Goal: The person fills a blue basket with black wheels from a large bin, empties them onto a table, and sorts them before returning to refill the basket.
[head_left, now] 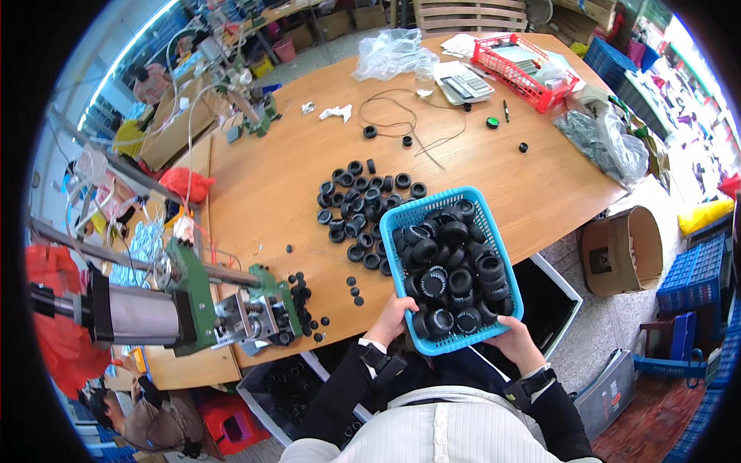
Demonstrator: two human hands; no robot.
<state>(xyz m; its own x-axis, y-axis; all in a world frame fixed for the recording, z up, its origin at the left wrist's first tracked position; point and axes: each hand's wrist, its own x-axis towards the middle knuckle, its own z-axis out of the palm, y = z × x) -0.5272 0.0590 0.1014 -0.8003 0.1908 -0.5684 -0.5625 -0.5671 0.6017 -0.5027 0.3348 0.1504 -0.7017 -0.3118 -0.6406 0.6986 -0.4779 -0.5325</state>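
A light blue plastic basket point(434, 347) full of small black toy tyres point(460, 279) is tilted at the table's near edge, in front of my body. My left hand point(392, 318) grips its lower left corner. With fingers closed on the rim, my right hand point(515, 343) holds the lower right corner. The basket hides part of the table edge. Just beyond its left side, a loose pile of black tyres point(357, 202) lies on the wooden table point(278, 170).
A green bench press point(262, 301) stands left, with small black round pieces point(302, 297) beside it. Farther back are a red crate point(540, 96), a calculator point(465, 86) and clear plastic bags point(394, 54). A cardboard box point(624, 251) sits right. Another person point(154, 420) is at lower left.
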